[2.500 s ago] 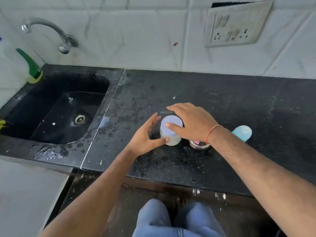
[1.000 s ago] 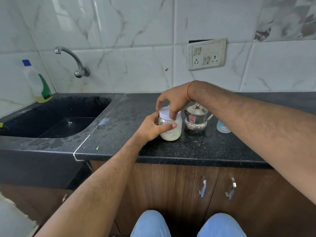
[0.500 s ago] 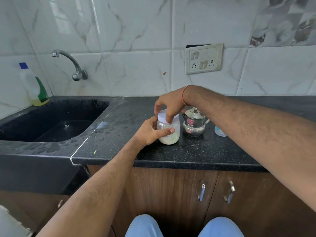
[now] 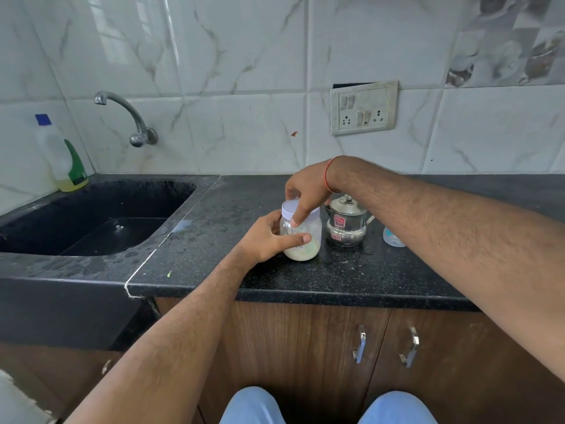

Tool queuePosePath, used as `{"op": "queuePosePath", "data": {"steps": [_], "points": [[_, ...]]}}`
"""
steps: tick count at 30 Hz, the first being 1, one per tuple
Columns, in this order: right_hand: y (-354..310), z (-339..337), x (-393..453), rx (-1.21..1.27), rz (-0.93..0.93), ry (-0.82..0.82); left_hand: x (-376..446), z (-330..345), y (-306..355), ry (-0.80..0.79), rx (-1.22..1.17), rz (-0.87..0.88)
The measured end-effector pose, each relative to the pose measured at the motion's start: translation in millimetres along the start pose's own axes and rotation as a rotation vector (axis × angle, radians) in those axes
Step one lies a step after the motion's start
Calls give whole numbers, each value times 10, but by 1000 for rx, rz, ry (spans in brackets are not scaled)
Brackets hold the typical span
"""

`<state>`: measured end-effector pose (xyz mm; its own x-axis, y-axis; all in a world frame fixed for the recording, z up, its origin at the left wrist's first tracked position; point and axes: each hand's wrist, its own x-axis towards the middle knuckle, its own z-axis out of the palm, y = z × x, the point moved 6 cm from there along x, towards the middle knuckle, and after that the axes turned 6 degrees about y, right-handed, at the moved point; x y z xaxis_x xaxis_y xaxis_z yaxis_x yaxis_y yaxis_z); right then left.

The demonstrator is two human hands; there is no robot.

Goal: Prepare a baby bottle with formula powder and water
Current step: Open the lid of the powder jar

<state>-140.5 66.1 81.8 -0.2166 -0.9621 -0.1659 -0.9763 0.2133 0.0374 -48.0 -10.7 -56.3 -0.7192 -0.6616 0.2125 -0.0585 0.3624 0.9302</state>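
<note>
Head view: on the counter (image 4: 305, 280), left hand (image 4: 269, 237) grips the powder jar (image 4: 302, 240), right hand (image 4: 305, 191) pinches its lid (image 4: 290, 208), still on; bottle (image 4: 393, 238) waits unfilled beside the kettle (image 4: 345, 224).

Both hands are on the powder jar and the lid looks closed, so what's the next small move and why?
Probably twist the white lid off. The left hand wraps the jar body, bracing it on the counter, while the right hand grips the lid from above. The lid sits on the jar, so the pale powder inside can't be reached until it comes off.
</note>
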Motion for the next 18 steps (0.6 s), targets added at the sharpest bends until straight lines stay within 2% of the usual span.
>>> {"op": "queuePosePath", "data": {"steps": [5, 8, 13, 18], "points": [[7, 7, 21, 59, -44, 23, -9, 7, -7, -7, -8, 8], [0, 3, 33, 46, -69, -28, -12, 7, -2, -10, -4, 8], [50, 0, -6, 62, -2, -2, -11, 0, -17, -2, 19, 4], [25, -14, -34, 91, -43, -30, -26, -5, 7, -14, 29, 6]]}}
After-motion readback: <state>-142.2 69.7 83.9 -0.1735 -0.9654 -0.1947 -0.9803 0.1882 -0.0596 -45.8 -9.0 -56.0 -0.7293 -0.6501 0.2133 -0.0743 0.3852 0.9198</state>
